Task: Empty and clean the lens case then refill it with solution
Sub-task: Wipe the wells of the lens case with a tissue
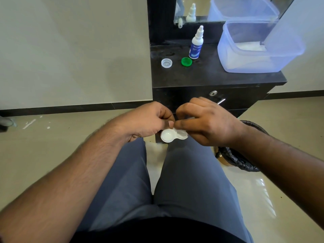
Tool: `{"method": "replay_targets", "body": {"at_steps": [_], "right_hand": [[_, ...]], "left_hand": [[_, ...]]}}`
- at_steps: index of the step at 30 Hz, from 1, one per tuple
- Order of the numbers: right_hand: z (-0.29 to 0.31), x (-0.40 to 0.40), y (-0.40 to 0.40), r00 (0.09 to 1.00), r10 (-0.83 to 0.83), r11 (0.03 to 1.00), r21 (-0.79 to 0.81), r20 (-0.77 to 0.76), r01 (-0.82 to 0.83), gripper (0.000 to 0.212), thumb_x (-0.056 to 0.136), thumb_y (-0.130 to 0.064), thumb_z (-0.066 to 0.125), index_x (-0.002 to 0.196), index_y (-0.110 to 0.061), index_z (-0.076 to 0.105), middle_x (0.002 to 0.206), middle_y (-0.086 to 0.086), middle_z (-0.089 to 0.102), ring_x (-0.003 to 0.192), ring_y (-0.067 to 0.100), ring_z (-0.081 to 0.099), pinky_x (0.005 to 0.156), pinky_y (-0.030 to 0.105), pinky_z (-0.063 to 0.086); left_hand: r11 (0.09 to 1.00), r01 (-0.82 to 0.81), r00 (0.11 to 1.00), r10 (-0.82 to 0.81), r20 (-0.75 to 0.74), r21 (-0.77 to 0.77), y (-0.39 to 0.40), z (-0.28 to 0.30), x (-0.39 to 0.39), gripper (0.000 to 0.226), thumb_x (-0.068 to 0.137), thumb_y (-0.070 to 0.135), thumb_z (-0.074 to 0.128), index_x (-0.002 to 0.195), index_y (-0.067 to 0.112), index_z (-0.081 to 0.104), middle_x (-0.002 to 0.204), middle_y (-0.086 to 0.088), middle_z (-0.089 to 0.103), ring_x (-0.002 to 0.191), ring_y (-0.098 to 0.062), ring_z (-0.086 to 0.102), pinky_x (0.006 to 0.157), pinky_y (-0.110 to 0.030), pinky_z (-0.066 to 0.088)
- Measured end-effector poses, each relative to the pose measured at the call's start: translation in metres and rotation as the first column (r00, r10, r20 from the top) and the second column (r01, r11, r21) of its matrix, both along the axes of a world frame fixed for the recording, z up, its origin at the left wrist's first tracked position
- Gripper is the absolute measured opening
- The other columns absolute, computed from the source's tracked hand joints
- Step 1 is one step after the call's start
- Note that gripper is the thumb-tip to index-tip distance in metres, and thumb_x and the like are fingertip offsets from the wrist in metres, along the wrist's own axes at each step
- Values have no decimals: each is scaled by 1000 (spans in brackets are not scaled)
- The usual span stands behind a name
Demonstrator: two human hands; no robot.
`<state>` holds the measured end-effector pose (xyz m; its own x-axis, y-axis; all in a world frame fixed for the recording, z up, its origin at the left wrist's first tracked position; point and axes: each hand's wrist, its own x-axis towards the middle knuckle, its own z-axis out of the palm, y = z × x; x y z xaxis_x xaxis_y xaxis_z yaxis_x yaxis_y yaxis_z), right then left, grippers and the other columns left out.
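A white two-well lens case (172,135) hangs above my knees with both wells uncapped. My left hand (147,121) pinches its left end between thumb and fingers. My right hand (206,120) is closed over the right well, fingertips pressed on the case; something small and white may be under them, I cannot tell. Its two caps lie on the dark dresser top (206,74): a clear cap (166,63) and a green cap (186,61). Just behind the green cap stands the white solution bottle (196,44) with a blue label.
A translucent plastic tub (254,48) with its lid leaning against it fills the dresser's right side. A mirror (219,7) stands behind. A bin with a black bag (236,158) sits on the floor under my right forearm. A drawer with a lock faces my hands.
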<state>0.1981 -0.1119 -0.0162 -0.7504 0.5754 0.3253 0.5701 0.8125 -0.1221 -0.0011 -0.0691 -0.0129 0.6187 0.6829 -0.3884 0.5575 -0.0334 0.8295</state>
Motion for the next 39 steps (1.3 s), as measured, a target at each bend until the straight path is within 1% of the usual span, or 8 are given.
{"method": "replay_targets", "body": {"at_steps": [3, 9, 16, 24, 27, 30, 34, 39], "right_hand": [[-2, -3, -4, 999, 39, 998, -51, 0, -39, 20, 93, -12, 55, 102, -10, 72, 95, 13, 64, 75, 28, 57, 63, 42, 46], [1, 1, 2, 994, -105, 991, -80, -2, 105, 23, 88, -12, 56, 104, -13, 72, 90, 11, 62, 73, 26, 53, 60, 41, 45], [-3, -1, -6, 999, -17, 996, -88, 47, 21, 17, 84, -12, 64, 99, -15, 72, 98, 11, 64, 79, 27, 55, 62, 42, 44], [-13, 9, -14, 966, -258, 952, 176, 12, 252, 15, 88, -9, 61, 100, -9, 70, 97, 15, 62, 79, 30, 54, 62, 38, 39], [-19, 9, -19, 882, -449, 872, 145, -139, 467, 20, 89, -7, 55, 102, -9, 70, 96, 14, 60, 81, 29, 52, 65, 38, 40], [-22, -6, -26, 733, -596, 794, -103, -329, 599, 24, 90, -12, 50, 103, -12, 71, 98, 8, 60, 90, 21, 51, 73, 29, 40], [-23, -34, -32, 505, -681, 729, -426, -530, 535, 17, 87, -6, 63, 101, -10, 72, 97, -2, 62, 91, 8, 58, 78, 14, 46], [-20, -41, -30, 432, -730, 683, -534, -529, 499, 15, 87, -6, 65, 99, -8, 73, 95, -2, 65, 89, 1, 60, 75, 8, 45]], "left_hand": [[1000, -7, 1000, 7, 3, 7, -2, -2, 1, 20, 89, 16, 64, 70, 13, 70, 67, -6, 64, 68, -19, 57, 74, -54, 52], [996, -89, 996, 90, 24, -6, -4, 1, 3, 22, 90, 16, 66, 68, 18, 71, 64, -1, 63, 66, -15, 54, 68, -34, 44], [981, -193, 981, 193, 3, 25, -4, -1, 4, 30, 90, 15, 65, 61, 23, 68, 55, 11, 62, 60, -9, 55, 66, -32, 47], [929, -366, 923, 369, 108, -49, 1, -1, -3, 14, 90, 13, 65, 79, 12, 73, 72, -8, 70, 63, -13, 59, 56, -26, 47], [856, -502, 832, 517, 202, -123, -2, -7, -6, 15, 88, 9, 65, 75, 12, 72, 68, -9, 66, 55, -12, 54, 48, -23, 44], [780, -589, 737, 626, 254, -212, -10, -12, -2, 15, 89, 9, 65, 75, 11, 71, 62, -5, 64, 49, -10, 50, 43, -21, 41], [734, -600, 681, 678, 277, -318, -21, -13, 9, 10, 89, 7, 65, 81, 7, 71, 70, -11, 67, 51, -12, 55, 45, -21, 45], [736, -529, 685, 664, 299, -423, -21, -4, 10, 6, 86, 2, 67, 90, 0, 71, 72, -13, 71, 56, -15, 65, 55, -23, 56]]}}
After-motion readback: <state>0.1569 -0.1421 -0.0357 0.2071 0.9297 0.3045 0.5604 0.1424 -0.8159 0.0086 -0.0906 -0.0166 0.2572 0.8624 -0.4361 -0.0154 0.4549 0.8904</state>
